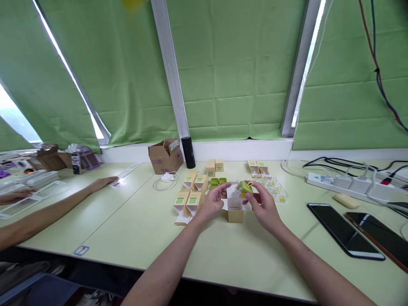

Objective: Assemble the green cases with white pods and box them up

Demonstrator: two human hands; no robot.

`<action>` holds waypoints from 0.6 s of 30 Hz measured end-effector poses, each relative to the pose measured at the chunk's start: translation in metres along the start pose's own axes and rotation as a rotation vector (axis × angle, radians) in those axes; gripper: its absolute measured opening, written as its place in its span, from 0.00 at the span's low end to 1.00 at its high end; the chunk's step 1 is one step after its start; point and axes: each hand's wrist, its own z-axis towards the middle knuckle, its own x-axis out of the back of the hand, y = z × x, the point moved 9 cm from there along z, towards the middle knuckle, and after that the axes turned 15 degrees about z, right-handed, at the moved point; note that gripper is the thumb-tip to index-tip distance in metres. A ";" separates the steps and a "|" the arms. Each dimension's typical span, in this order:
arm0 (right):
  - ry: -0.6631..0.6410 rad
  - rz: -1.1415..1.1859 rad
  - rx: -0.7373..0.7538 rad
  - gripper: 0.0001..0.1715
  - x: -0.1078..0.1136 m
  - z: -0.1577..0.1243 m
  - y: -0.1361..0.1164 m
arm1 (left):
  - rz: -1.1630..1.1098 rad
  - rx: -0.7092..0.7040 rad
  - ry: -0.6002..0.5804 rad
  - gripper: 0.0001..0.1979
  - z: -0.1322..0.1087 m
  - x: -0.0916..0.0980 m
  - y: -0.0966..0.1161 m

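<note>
My right hand (263,205) grips a small green case (245,188) with a pale yellow loop, holding it just above an open cardboard box (235,214). The box stands upright on the table with its white inner flaps spread. At the box's left side is my left hand (214,202), fingers apart and slightly curled, close to a flap; whether it touches the flap I cannot tell. Behind my left hand sit several green cases (218,181). Clear plastic cups with yellow centres (281,196) stand to the right of my right hand.
Several small cardboard boxes with green labels (188,199) stand at left, more (259,167) farther back. A carton (165,157), black bottle (188,152) and white cable (166,178) lie beyond. At right are phones (346,229) and a power strip (338,185). Another person's hand (103,183) rests at left.
</note>
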 end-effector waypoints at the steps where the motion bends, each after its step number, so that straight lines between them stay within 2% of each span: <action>1: -0.022 -0.028 0.023 0.24 -0.003 -0.001 -0.003 | 0.000 -0.001 0.000 0.41 0.000 0.000 0.001; 5: -0.081 -0.131 0.066 0.21 -0.013 -0.005 -0.008 | -0.003 -0.005 -0.002 0.41 -0.001 0.000 0.003; 13: -0.205 -0.218 0.046 0.15 -0.024 -0.010 0.002 | 0.010 0.011 0.025 0.40 -0.002 0.002 0.002; 18: -0.235 -0.248 0.022 0.14 -0.025 -0.009 0.004 | 0.003 0.030 0.032 0.41 -0.002 0.003 0.000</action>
